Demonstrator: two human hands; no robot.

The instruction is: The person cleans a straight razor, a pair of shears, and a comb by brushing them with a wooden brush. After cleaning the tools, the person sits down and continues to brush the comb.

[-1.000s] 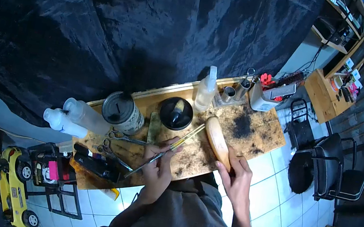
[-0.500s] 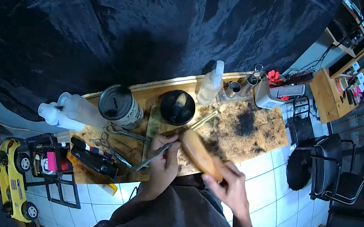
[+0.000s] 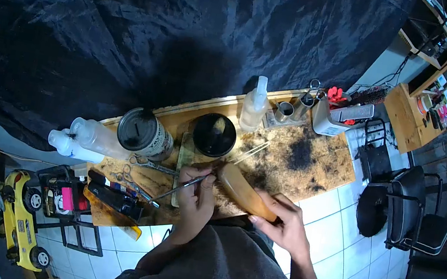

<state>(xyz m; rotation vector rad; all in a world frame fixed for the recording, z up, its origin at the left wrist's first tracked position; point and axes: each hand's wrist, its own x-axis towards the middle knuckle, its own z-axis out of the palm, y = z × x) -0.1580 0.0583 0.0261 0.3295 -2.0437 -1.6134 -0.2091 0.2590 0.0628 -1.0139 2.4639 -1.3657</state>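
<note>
My right hand (image 3: pixel 288 227) is wrapped round the lower end of a wooden-backed brush (image 3: pixel 244 191), its bristles facing down and left over the table. In my left hand (image 3: pixel 197 200) is a slim metal tool (image 3: pixel 170 192), pinched between thumb and fingers and slanting down to the left. The fingers of that hand are right beside the brush's upper end. Beyond them stands a black bowl (image 3: pixel 199 145) with a small brush inside. Two thin light sticks (image 3: pixel 250 153) lie on the table past the wooden brush.
Dark hair clippings cover the wooden table (image 3: pixel 329 163). At left are a large can (image 3: pixel 144 133), clear bottles (image 3: pixel 95 137), scissors (image 3: pixel 136 185) and black clippers (image 3: pixel 117 200). A spray bottle (image 3: pixel 254 109), metal cups (image 3: pixel 284 112) and a comb holder (image 3: pixel 330 122) line the back. Chairs (image 3: pixel 405 199) stand right.
The wooden brush has shifted slightly down and is no longer blurred. The metal tool in my left hand has turned, its end now pointing farther left.
</note>
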